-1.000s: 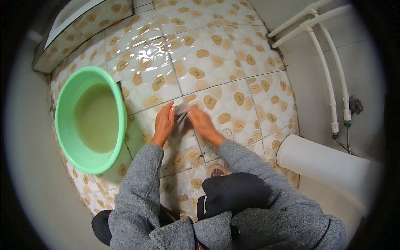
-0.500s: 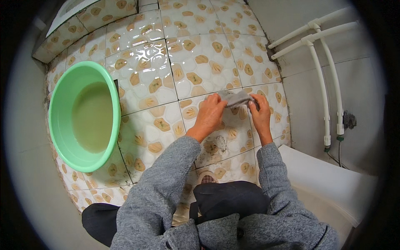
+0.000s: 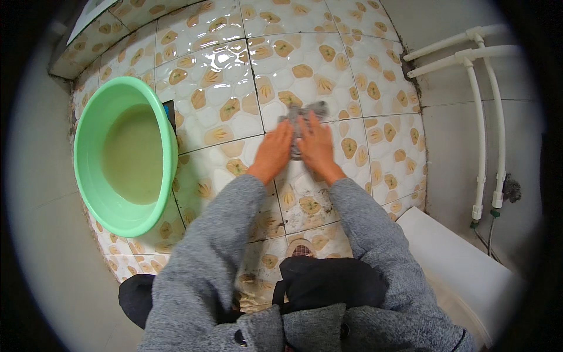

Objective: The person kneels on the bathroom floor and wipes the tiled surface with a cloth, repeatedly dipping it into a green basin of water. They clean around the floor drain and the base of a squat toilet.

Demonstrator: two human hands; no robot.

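A crumpled grey cloth [image 3: 318,108] lies on the patterned floor tiles in front of me. My left hand [image 3: 274,149] rests on its left part, fingers stretched forward. Close beside it, my right hand [image 3: 316,145] presses on the cloth with its fingers extended and slightly blurred. Both hands cover much of the cloth, and a strip of it shows between them. To my left stands a light green basin [image 3: 169,158] holding murky, yellowish water [image 3: 136,155].
Wet, shiny tiles [image 3: 205,76] lie ahead. Dark dirt marks [image 3: 316,205] spot the floor near my shoe [image 3: 301,249]. White pipes [image 3: 478,117] run along the right wall, above a white panel [image 3: 451,243]. A tiled ledge [image 3: 70,61] stands at far left.
My hands, which held the cloth stretched between them, have moved forward and come together, now flat on it against the floor. The view has shifted slightly.
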